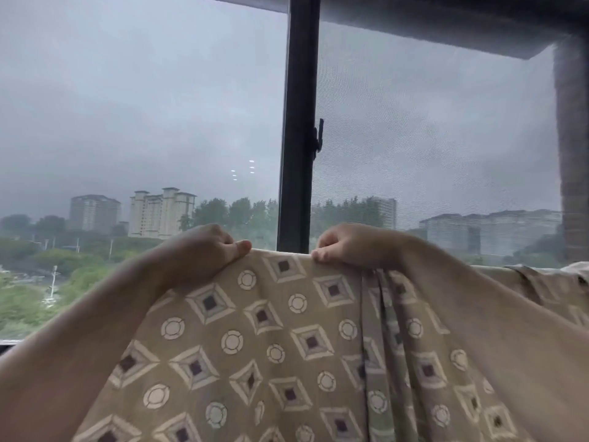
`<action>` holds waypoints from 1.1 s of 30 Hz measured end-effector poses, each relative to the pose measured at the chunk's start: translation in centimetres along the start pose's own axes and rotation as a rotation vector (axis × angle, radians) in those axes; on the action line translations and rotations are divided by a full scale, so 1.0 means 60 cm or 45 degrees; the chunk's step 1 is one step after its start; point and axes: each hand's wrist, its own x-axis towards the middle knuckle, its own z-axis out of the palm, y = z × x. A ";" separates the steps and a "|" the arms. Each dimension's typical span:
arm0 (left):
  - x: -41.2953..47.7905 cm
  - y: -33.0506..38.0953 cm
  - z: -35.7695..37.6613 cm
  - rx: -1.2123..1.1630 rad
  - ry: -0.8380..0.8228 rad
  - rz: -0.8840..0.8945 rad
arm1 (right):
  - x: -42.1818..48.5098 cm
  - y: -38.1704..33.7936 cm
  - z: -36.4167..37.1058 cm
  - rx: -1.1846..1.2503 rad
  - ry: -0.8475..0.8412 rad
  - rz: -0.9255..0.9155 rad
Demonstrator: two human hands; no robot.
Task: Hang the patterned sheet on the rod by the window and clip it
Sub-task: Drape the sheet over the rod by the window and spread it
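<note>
The left hand [204,250] grasps the top edge of the sheet [271,339], just left of the window post [298,122]. The right hand [347,245] grasps the same edge, right of the post. The sheet hangs below both hands.

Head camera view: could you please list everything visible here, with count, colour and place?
patterned sheet: one, tan with cream diamonds and circles, lower centre, top edge held up, folds bunched on the right
window frame post: one, black, upright at centre, between the panes
window latch: one, black, on the post's right side
window screen: one, grey mesh, right pane
buildings: several, beige and grey, outside, far
trees: many, green, outside, lower left
rod: not clearly visible
clips: none in view
left hand: one, pinches the sheet's top edge, left of the post
right hand: one, pinches the sheet's top edge, right of the post
</note>
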 end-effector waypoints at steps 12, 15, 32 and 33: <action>0.059 0.218 0.132 0.497 -0.082 0.286 | -0.118 0.229 -0.059 -0.116 0.181 0.157; 0.067 0.245 0.174 0.636 -0.058 0.320 | -0.124 0.257 -0.071 -0.215 0.126 0.091; 0.108 0.317 0.237 0.383 0.097 -0.353 | -0.253 0.505 -0.177 -0.411 0.185 0.254; 0.116 0.354 0.263 0.393 0.093 -0.180 | -0.250 0.506 -0.177 -0.391 0.182 0.242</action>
